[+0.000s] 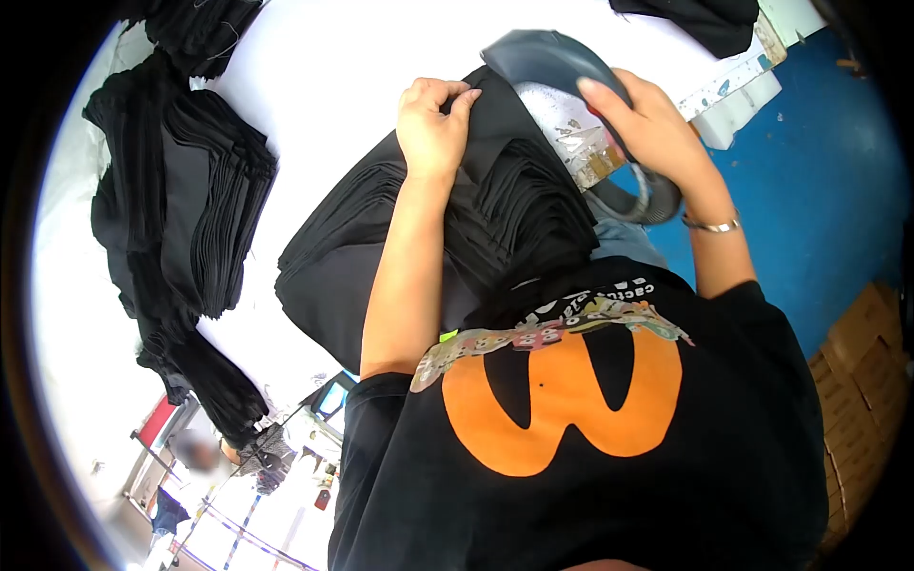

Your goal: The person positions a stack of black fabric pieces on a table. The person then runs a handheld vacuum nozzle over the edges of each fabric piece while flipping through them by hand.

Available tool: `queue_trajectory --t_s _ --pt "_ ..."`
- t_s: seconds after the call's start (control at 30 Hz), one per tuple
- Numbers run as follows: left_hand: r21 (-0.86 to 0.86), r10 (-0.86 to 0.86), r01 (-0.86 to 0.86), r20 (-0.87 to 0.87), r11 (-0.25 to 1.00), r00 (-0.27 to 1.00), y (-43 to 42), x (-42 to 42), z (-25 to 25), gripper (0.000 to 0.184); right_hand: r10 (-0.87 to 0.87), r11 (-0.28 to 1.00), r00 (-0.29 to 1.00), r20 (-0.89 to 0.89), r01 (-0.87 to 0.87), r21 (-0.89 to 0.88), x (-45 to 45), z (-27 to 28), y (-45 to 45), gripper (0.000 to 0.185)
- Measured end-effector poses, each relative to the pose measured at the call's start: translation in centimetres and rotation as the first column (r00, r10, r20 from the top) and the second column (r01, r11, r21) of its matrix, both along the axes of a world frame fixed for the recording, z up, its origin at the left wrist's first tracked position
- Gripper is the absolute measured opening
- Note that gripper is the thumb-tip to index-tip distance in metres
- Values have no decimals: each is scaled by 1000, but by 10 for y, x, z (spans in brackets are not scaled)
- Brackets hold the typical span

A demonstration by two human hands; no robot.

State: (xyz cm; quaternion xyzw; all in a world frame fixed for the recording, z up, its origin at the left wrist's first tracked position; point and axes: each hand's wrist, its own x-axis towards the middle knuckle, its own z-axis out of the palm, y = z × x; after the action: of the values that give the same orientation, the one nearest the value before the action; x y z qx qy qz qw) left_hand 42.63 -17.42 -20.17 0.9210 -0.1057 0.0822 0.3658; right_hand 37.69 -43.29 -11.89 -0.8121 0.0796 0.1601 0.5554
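Note:
My left hand is closed in a pinch at the far edge of a stack of black fabric pieces. The stack lies fanned in layers in front of my body. In my right hand is a dark grey handheld appliance with a smooth curved body, a bit of red near the thumb and a ribbed rear part. Its narrow front end points left, just beyond the fabric's far edge. It is slightly blurred, and its exact kind cannot be made out.
On the white table, more black fabric stacks lie at the left, with another black bundle at the far right. The table's worn corner is near the appliance. Blue floor and cardboard boxes are on the right. A person is at lower left.

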Motion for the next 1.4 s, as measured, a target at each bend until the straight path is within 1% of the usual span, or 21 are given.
queue_trajectory --t_s 0.07,0.1,0.17,0.2,0.23,0.27,0.33,0.4,0.43,0.47,0.53,0.6,0.7,0.87,0.9,1.07,1.13,1.2,1.27,1.33,1.4 --pt "24 6 -6 22 1000 1000 -1 0 0 18 90 995 984 -151 -84 44 -6 -2 -4 63" --pt "59 -9 6 42 998 999 -2 -1 3 14 150 984 988 30 -147 -104 -5 -16 4 64" --pt "10 -8 8 4 1000 1000 -2 0 5 11 108 993 994 16 -107 -55 8 -17 17 58" --pt "-28 -13 12 -37 1000 999 0 1 10 9 63 998 997 48 -63 6 13 -17 19 52" --pt "-63 -37 30 -105 998 994 1 -5 36 10 39 996 989 -146 -26 90 16 -4 13 52" --pt "-182 -63 5 -315 983 947 10 -14 54 17 27 996 1000 -14 -26 83 11 -4 3 51" --pt "-497 -406 -55 -764 866 501 45 -15 91 25 24 996 994 111 -34 83 2 0 -10 50" --pt "-347 -294 -86 -882 934 367 43 -19 91 27 41 993 995 96 -52 109 -9 9 -17 50" --pt "-56 -66 39 -635 998 770 36 -22 69 27 129 990 990 -62 -126 58 -9 14 -9 52" --pt "266 45 1 -166 964 985 30 -21 49 29 202 979 955 -215 -204 15 -7 17 0 53" --pt "359 -95 33 156 933 983 26 -9 22 34 205 978 952 227 -188 -95 0 -25 33 56" --pt "187 30 9 -204 982 979 18 0 21 34 158 984 987 6 -158 81 17 -14 42 57" --pt "-43 97 -119 -352 992 931 25 7 4 29 92 993 995 -29 -89 76 2 -5 15 58" --pt "-165 -1 -28 -172 986 985 10 9 -5 22 98 991 988 -121 -86 100 0 -23 1 58" --pt "-268 -2 -76 -280 960 960 8 12 -6 20 117 992 993 12 -118 45 11 -35 6 59" --pt "-400 3 -231 -495 887 869 7 10 2 19 -21 972 996 -90 41 231 19 -12 -13 50" --pt "-388 -62 -155 -492 909 868 8 14 1 19 15 967 990 -139 21 254 5 -10 -22 49" --pt "-373 -132 -74 -497 925 858 9 13 -3 19 205 971 968 -141 -184 154 7 -14 -9 49" --pt "-416 -174 -39 -461 909 870 11 15 -8 19 117 993 945 305 -114 -25 18 -52 11 58" --pt "-358 -167 -22 -489 933 856 14 13 -3 17 -40 958 998 -52 53 283 24 -28 17 57" --pt "-356 -65 -67 -347 932 936 13 11 -3 13 -58 980 998 28 52 191 16 -14 1 58"
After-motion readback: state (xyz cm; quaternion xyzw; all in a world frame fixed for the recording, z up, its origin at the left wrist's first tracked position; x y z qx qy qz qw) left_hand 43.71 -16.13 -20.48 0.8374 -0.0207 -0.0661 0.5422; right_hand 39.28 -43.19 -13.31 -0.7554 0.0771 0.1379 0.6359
